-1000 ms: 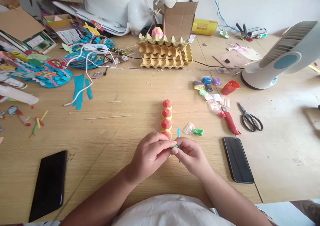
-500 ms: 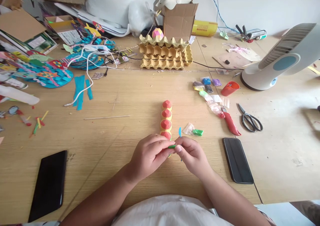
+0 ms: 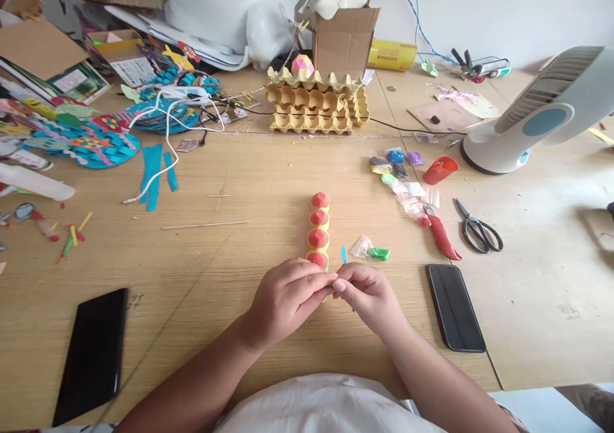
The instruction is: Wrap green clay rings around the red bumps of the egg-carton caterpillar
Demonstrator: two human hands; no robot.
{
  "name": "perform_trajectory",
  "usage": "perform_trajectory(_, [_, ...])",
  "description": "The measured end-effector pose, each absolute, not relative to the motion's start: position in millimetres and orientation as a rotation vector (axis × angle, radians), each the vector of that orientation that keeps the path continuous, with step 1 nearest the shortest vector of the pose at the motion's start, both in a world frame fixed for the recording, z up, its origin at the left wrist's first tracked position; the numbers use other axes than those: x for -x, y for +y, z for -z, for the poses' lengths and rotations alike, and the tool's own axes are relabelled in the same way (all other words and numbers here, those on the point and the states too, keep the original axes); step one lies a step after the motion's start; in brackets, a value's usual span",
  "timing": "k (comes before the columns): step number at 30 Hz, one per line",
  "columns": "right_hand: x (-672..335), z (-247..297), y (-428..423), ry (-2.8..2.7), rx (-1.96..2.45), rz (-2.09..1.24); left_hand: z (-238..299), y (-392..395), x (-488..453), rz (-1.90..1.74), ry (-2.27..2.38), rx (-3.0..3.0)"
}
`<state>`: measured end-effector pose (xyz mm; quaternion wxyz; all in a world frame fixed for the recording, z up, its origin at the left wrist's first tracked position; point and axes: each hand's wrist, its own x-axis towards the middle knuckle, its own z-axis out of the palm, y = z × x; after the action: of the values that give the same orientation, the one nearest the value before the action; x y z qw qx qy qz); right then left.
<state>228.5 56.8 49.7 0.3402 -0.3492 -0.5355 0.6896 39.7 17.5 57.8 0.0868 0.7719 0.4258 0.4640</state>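
My left hand [image 3: 290, 299] and my right hand [image 3: 369, 295] meet fingertip to fingertip, both closed in a pinch. Between them is a small bit of green modelling clay [image 3: 330, 285], mostly covered by fingers. A thin blue modelling tool [image 3: 344, 254] sticks up from my right hand. Beneath and beyond the fingers lies an egg carton strip [image 3: 318, 237] with yellow cups and red domed tops; my left hand hides its near end. Right of it are a clear plastic wrapper [image 3: 361, 247] and a green clay packet [image 3: 379, 254].
Clay packets [image 3: 396, 156], a red cup [image 3: 440, 169], a red-handled fork [image 3: 444, 236], black scissors [image 3: 482, 231] and a phone [image 3: 455, 308] lie to the right. Another dark phone [image 3: 91, 356] is at left. Egg cartons [image 3: 311, 123] and a white fan [image 3: 532, 113] stand farther back.
My fingertips have drawn closer together over the green clay, so less of it shows. The blue tool has tilted slightly in my right hand.
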Motion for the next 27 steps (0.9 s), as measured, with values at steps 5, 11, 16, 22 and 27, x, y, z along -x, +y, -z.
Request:
perform_trajectory(5, [-227,-47,56,-1.327,0.939,-1.891,-56,17,-38,-1.41,1.284,-2.33])
perform_trajectory(11, [-226,-49,59,-1.248,0.911,-1.848,-52,19,-36,-1.337,1.299,-2.131])
perform_trajectory(16, [-229,-46,62,-1.381,1.008,-1.666,-47,19,-34,-1.384,1.306,-1.866])
perform_trajectory(22, [-228,-46,61,-1.478,1.001,-1.697,-48,20,-36,-1.305,1.226,-1.815])
perform_trajectory(27, [-226,-50,60,-1.445,0.912,-1.794,-55,22,-41,-1.334,1.248,-2.013])
